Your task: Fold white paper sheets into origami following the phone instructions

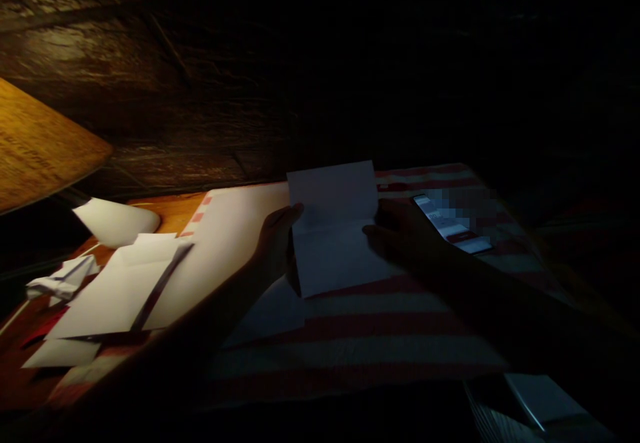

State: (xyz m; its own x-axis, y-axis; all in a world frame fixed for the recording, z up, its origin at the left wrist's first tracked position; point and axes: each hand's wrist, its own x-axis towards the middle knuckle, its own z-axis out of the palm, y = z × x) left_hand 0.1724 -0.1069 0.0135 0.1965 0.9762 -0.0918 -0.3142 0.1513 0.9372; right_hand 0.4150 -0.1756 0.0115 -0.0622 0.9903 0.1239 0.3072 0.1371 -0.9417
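Between my two hands I hold a sheet of paper (333, 250), pale and creased across its middle, tilted up above the striped cloth. My left hand (277, 236) grips its left edge, thumb on the front face. On the opposite edge, my right hand (400, 226) pinches the paper with the thumb in front; its other fingers are mostly hidden in shadow. Under and behind the held paper lies a large white sheet (235, 230). To the right of my right hand, a phone (453, 226) lies with its screen lit.
Several loose papers (115, 290) lie at the left, beside a crumpled paper (65, 280). A white cone-shaped object (117, 222) sits behind them. The red-and-white striped cloth (370, 350) covers the table. A dark brick-like wall (200, 110) rises behind; the right side is very dark.
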